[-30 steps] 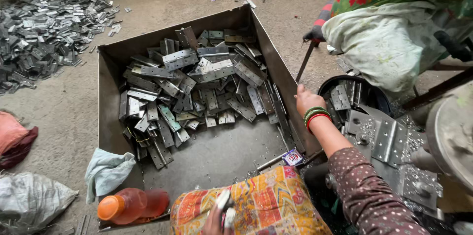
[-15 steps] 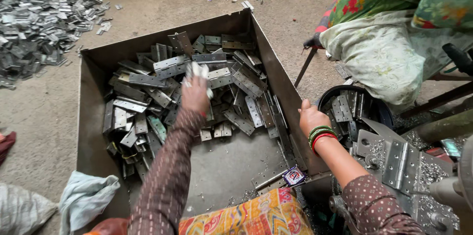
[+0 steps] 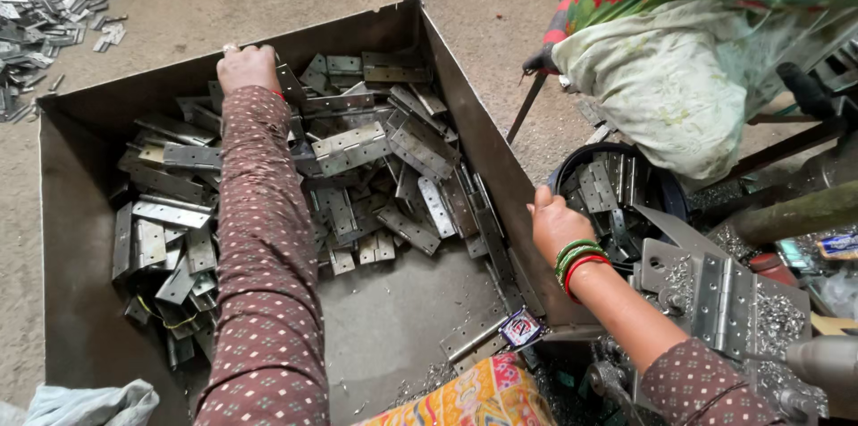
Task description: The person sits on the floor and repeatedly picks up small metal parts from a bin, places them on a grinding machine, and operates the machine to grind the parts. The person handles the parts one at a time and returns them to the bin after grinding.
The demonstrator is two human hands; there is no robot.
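Note:
A big metal bin (image 3: 465,113) on the floor holds several steel hinges (image 3: 357,144) in a loose heap. My left hand (image 3: 246,67) reaches across to the bin's far wall and lies on the hinges there, fingers curled; whether it grips one I cannot tell. My right hand (image 3: 556,225), with green and red bangles at the wrist, rests on the bin's right wall, beside a round black tub (image 3: 663,198) that holds more hinges. Its fingers look closed over the rim.
Another person in floral and pale cloth (image 3: 679,59) sits at the upper right. More hinges (image 3: 49,15) lie heaped on the floor at upper left. A metal machine fixture (image 3: 724,301) stands at lower right. A pale cloth (image 3: 89,404) lies at lower left.
My left arm has stretched from my lap out over the hinge heap to the bin's far wall. My right hand has stayed on the bin's right edge. The view has moved closer.

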